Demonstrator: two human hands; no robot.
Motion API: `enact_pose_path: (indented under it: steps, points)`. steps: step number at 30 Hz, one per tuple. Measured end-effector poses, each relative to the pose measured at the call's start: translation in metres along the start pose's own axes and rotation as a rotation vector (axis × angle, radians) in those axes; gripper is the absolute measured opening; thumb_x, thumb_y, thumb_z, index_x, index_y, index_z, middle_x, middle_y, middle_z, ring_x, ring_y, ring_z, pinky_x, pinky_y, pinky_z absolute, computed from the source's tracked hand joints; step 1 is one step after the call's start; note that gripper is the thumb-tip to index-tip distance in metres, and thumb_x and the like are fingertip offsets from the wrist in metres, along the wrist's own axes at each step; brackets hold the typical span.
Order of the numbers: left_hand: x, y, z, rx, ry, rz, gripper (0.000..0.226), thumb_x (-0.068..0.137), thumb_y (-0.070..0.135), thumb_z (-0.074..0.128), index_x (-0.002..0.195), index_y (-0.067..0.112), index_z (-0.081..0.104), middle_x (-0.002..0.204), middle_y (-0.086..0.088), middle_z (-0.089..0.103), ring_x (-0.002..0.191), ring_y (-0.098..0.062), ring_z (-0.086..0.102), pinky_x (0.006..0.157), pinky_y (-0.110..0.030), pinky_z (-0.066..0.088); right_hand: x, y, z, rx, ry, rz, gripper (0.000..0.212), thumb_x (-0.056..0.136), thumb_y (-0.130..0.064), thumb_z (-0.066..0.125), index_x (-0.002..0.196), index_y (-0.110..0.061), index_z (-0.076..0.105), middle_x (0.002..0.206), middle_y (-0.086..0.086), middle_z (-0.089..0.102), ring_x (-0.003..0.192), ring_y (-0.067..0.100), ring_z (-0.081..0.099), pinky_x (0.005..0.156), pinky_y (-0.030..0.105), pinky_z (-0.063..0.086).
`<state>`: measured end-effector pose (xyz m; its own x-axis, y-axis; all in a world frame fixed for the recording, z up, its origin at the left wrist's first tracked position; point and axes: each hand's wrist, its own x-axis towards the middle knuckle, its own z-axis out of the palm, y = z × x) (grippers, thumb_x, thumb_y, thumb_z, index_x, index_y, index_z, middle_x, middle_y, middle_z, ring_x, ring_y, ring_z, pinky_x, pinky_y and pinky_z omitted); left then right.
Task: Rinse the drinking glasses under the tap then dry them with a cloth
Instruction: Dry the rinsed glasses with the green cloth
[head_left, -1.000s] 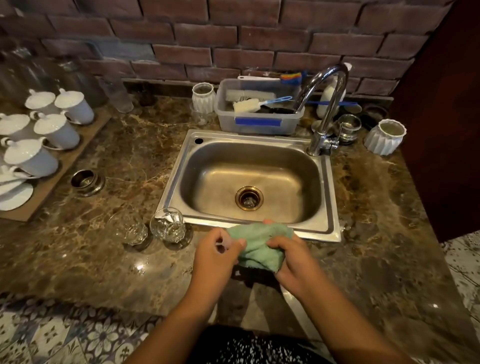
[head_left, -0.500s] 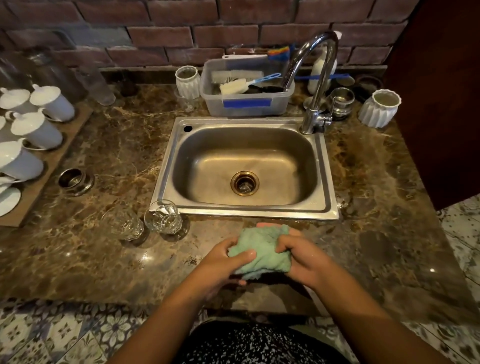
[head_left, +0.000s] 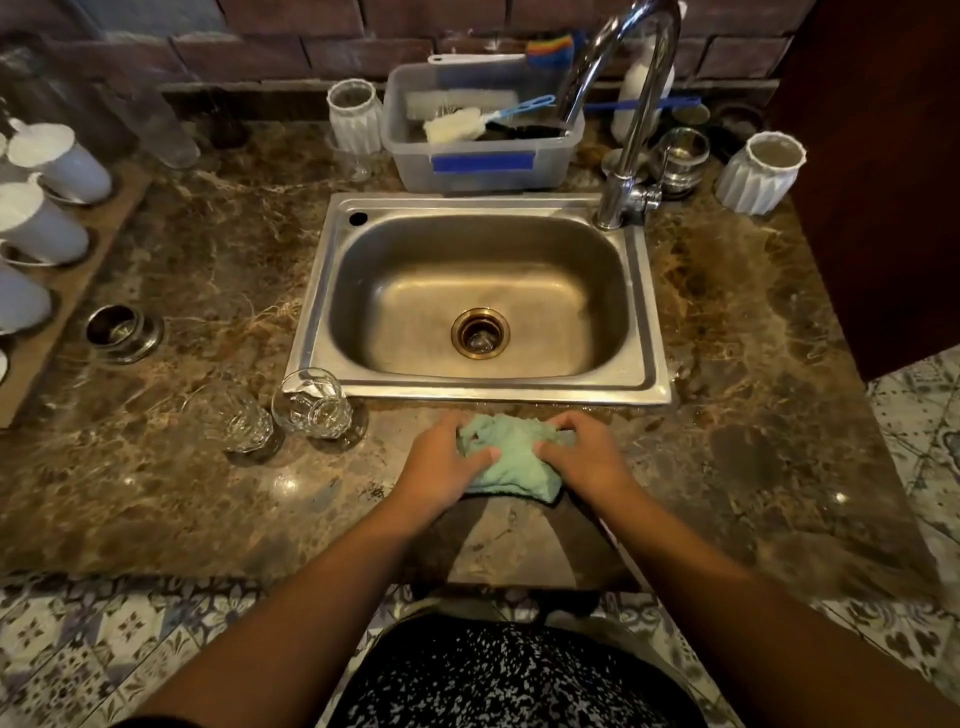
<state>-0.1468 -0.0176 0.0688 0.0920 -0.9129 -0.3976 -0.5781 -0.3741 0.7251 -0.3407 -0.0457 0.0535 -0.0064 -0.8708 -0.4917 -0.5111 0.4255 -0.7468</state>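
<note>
My left hand (head_left: 441, 465) and right hand (head_left: 589, 460) curl their fingers (head_left: 569, 425) round a soft, bunched green cloth (head_left: 511, 460) at the bench's (head_left: 208, 499) front middle, just before the sink (head_left: 498, 391). A drinking glass (head_left: 311, 408) and a second glass (head_left: 241, 425) stand side by side off the sink's front-left corner. They look light, slippery and breakable, best gripped round the wall.

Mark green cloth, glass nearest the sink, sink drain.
green cloth (head_left: 514, 470), head view, crumpled middle
glass nearest the sink (head_left: 311, 406), head view, side wall
sink drain (head_left: 480, 333), head view, strainer centre
</note>
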Motion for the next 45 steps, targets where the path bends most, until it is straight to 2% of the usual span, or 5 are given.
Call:
enact_pose_path:
  steps: [14, 21, 26, 35, 45]
  points:
    - [-0.015, -0.016, 0.012, 0.558, 0.003, 0.486, 0.052, 0.098, 0.029, 0.059, 0.146, 0.015, 0.044, 0.152, -0.01, 0.041, 0.142, -0.029, 0.037, 0.117, -0.045, 0.036, -0.04, 0.007, 0.018, -0.602, 0.124, -0.609, 0.041, 0.093, -0.023, 0.062, 0.133, -0.015, 0.059, 0.139, 0.006, 0.053, 0.131, 0.023, 0.047, 0.11, 0.042, 0.043]
    - [-0.005, -0.064, 0.018, 0.74, -0.151, 0.493, 0.066, 0.103, 0.053, 0.018, 0.162, 0.024, 0.014, 0.17, 0.005, 0.002, 0.157, -0.016, -0.002, 0.126, -0.053, 0.008, -0.03, 0.03, 0.036, -0.686, -0.009, -0.423, 0.065, 0.103, -0.04, 0.044, 0.158, -0.022, 0.015, 0.167, -0.003, 0.01, 0.155, 0.019, 0.005, 0.125, 0.036, -0.003]
    - [0.005, -0.085, 0.01, 0.85, -0.064, 0.643, 0.07, 0.101, 0.057, 0.037, 0.158, 0.018, 0.028, 0.166, -0.002, 0.029, 0.152, -0.02, 0.028, 0.117, -0.059, 0.019, -0.027, 0.049, 0.037, -0.78, -0.023, -0.456, 0.07, 0.099, -0.049, 0.038, 0.159, -0.022, 0.011, 0.167, -0.005, 0.006, 0.154, 0.016, -0.001, 0.126, 0.045, 0.006]
    - [0.008, -0.078, 0.004, 0.876, -0.251, 0.535, 0.077, 0.1, 0.063, 0.014, 0.161, 0.023, -0.01, 0.163, 0.008, -0.026, 0.153, -0.012, -0.02, 0.121, -0.058, -0.009, -0.027, 0.044, 0.038, -0.905, -0.023, -0.443, 0.071, 0.101, -0.052, 0.031, 0.16, -0.021, 0.008, 0.168, -0.003, 0.005, 0.155, 0.018, 0.0, 0.126, 0.044, 0.008]
    - [-0.034, -0.025, -0.015, 0.738, -0.102, 0.251, 0.072, 0.096, 0.047, 0.058, 0.155, 0.018, 0.029, 0.163, -0.009, 0.027, 0.146, -0.03, 0.032, 0.119, -0.048, 0.033, -0.06, -0.013, 0.038, -1.002, 0.004, -0.382, 0.056, 0.099, -0.032, 0.047, 0.152, -0.02, 0.031, 0.164, 0.008, 0.021, 0.153, 0.027, 0.014, 0.122, 0.056, 0.01]
